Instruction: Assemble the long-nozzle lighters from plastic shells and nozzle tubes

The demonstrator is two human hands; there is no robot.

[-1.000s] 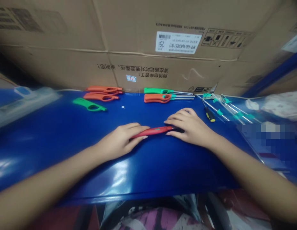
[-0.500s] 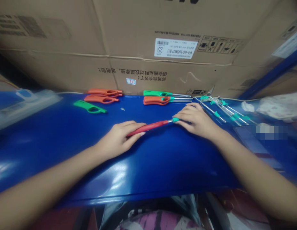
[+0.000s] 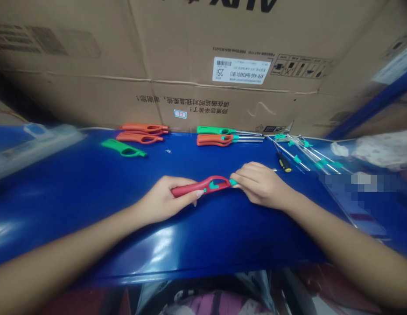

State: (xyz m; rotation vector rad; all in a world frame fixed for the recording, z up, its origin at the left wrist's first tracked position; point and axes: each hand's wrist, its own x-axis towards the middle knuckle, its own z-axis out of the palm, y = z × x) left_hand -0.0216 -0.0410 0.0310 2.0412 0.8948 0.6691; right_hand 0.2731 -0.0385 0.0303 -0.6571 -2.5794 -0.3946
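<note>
A red lighter handle [image 3: 201, 187] with a teal trigger and a teal front piece lies across the blue table [image 3: 92, 192] in front of me. My left hand [image 3: 166, 199] is closed round its rear end. My right hand [image 3: 261, 183] pinches the teal front end, where a thin metal rod pokes out past the fingers. The handle is turned so its finger loop faces up.
Orange handles [image 3: 142, 132] and a green handle [image 3: 123, 148] lie at the back left. Assembled green and orange lighters [image 3: 219, 135] lie at the back centre. Metal rods with teal collars [image 3: 308, 151] and a black-and-yellow screwdriver [image 3: 284, 162] lie right. A cardboard box [image 3: 203, 57] stands behind.
The red handle has been rolled so its loop and trigger show. My right hand has drawn back toward me, and the teal front piece now sits against the handle.
</note>
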